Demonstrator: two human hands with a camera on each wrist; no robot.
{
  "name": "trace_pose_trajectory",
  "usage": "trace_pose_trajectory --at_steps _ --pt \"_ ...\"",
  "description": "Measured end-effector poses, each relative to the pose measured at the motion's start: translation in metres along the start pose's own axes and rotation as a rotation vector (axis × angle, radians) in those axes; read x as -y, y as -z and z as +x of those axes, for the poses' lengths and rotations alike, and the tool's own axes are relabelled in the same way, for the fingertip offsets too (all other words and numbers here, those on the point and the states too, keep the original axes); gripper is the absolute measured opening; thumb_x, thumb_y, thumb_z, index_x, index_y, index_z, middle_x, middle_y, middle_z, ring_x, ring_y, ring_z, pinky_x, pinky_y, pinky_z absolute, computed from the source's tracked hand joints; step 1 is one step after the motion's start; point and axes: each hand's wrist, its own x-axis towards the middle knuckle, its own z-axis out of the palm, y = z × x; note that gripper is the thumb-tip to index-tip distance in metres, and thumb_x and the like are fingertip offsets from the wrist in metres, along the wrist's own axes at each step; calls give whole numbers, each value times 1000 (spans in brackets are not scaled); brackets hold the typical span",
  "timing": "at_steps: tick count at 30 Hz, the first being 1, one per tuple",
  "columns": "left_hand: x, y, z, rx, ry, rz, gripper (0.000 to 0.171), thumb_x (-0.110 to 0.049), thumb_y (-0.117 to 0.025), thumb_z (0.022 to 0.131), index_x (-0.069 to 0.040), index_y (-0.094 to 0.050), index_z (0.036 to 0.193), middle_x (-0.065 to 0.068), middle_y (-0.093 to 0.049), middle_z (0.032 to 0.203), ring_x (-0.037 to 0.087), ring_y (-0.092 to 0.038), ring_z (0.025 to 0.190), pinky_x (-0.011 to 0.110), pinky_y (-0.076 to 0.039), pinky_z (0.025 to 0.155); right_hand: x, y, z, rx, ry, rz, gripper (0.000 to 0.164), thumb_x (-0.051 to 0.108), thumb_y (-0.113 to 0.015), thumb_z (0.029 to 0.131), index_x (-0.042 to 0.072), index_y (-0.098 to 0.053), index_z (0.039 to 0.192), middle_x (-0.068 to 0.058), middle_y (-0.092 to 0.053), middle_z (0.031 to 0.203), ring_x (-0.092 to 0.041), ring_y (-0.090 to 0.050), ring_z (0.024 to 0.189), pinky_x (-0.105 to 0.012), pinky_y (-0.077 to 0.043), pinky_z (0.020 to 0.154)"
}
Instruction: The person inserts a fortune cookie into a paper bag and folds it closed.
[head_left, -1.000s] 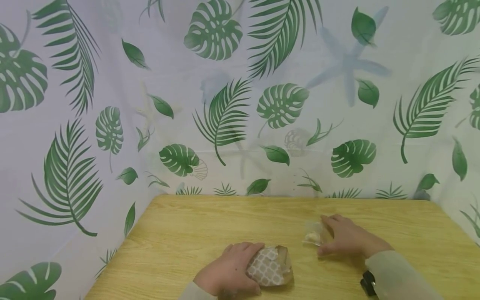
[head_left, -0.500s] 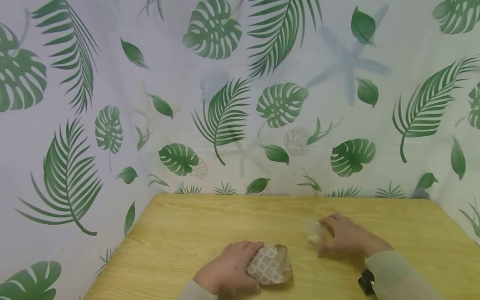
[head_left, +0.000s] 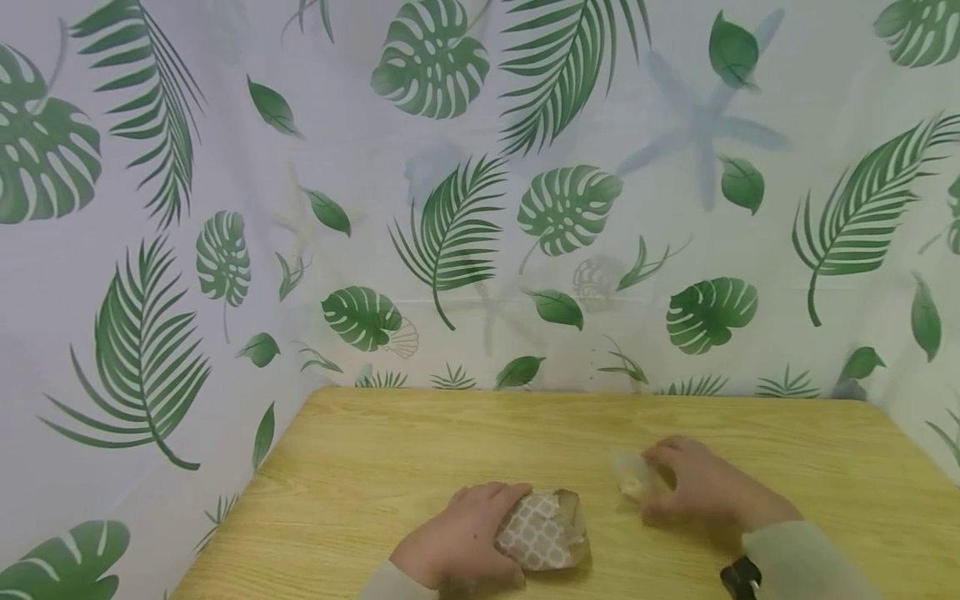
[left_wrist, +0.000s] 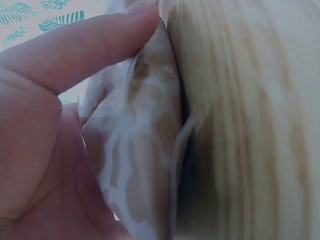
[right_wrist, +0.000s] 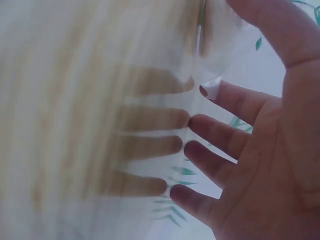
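A crumpled brown paper bag (head_left: 542, 532) with a white lattice print lies on the wooden table in the head view. My left hand (head_left: 467, 533) grips its left side, fingers over the back and thumb along the near side. In the left wrist view the thumb presses on the printed paper (left_wrist: 145, 135). To the right, my right hand (head_left: 697, 483) holds the edge of a small clear plastic bag (head_left: 632, 477) with something pale inside, too blurred to name. The right wrist view shows a bit of clear film (right_wrist: 214, 87) over the index fingertip, and the other fingertips at the tabletop.
The pale wooden table (head_left: 420, 433) is glossy and mirrors the fingers. A white curtain (head_left: 465, 350) with green leaf prints hangs behind its back edge and along both sides. A black device (head_left: 741, 577) sits at my right wrist.
The small plastic bag and my right hand have shifted slightly nearer, with the bag turning a little. My left hand and the paper bag stay almost in place.
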Motion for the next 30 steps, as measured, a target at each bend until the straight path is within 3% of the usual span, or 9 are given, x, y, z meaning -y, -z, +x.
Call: trace_pose_trajectory --at_steps 6,12,20,30 --pt "-1 -1 2 9 -1 -5 100 -43 -90 67 -42 -38 152 -16 -45 145 22 -43 131 49 -43 105 10 -2 -10 9 -19 -11 80 56 -84 72 2 -65 128 -15 -58 121 -39 -54 112 -60 -46 96" --pt "-1 0 0 6 1 1 100 -43 -90 68 -39 -38 153 -14 -44 147 23 -43 133 50 -41 107 19 -4 -16 -16 24 -31 70 55 -83 75 5 -68 122 -2 -58 105 -23 -53 97 -49 -49 87" --pt "-2 0 -2 -3 -4 4 101 -42 -90 67 -38 -38 153 -13 -45 146 23 -42 133 49 -38 109 33 -5 -19 20 31 42 73 56 -82 76 6 -66 125 -2 -63 112 -24 -57 104 -53 -48 93" --pt "1 -2 0 -12 -14 16 101 -42 -88 67 -36 -37 154 -11 -44 148 22 -41 135 50 -35 112 55 1 -21 66 62 93 74 58 -81 77 5 -64 126 2 -62 102 -19 -56 96 -50 -50 87"
